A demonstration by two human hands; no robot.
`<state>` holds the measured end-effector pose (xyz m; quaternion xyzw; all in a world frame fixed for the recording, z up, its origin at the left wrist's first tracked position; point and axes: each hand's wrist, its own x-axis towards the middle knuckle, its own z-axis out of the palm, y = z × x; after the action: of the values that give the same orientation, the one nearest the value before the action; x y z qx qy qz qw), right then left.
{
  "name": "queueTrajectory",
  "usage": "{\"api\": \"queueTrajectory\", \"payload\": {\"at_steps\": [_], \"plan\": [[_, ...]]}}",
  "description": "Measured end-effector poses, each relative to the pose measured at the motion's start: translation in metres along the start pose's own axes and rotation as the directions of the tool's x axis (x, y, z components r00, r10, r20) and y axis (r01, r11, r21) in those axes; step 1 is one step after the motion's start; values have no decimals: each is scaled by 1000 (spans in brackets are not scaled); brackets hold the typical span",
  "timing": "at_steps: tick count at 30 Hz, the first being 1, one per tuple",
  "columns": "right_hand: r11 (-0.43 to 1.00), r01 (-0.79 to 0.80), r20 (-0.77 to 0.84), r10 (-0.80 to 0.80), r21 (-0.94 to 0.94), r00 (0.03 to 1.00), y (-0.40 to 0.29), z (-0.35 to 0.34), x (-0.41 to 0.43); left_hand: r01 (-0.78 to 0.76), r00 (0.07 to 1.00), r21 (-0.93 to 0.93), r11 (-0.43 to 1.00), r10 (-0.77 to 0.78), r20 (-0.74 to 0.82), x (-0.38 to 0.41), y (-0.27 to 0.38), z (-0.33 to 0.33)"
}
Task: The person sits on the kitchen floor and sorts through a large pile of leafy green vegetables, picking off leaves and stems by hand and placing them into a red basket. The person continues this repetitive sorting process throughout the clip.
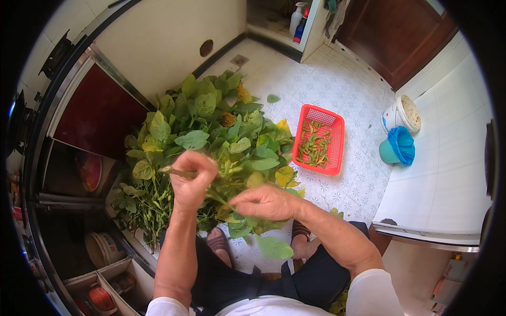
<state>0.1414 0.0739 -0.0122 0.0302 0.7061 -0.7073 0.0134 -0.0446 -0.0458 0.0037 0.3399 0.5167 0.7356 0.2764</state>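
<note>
My left hand (193, 177) is closed around a thick green plant stem (178, 172), whose cut end sticks out to the left. To its right, my right hand (265, 202) pinches a thin leaf stalk (221, 200) of the same plant between thumb and fingers; a blurred leaf (274, 247) hangs below. Beyond both hands lies a large heap of leafy bean plants (205, 104), green with some yellow leaves. Stems with green pods (154, 203) show at the heap's left. A red plastic basket (338, 138) right of the heap holds many picked pods (314, 152).
A teal bin with a blue bag (390, 152) and a white bucket (391, 114) stand by the right wall. One loose leaf (273, 98) lies on the tiled floor (316, 79). Open cabinet shelves (114, 272) are at the left, and spray bottles (296, 19) stand at the back.
</note>
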Motion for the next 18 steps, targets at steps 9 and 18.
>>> {"api": "queueTrajectory", "payload": {"at_steps": [9, 18], "plan": [[875, 31, -27, -50, -484, 998, -7, -6, -5, 69, 993, -121, 990, -81, -89, 4, 1, -3], [958, 194, -46, -208, -209, 977, -17, -19, -11, 56, 994, -225, 973, -76, -81, 10, 12, -10]]}}
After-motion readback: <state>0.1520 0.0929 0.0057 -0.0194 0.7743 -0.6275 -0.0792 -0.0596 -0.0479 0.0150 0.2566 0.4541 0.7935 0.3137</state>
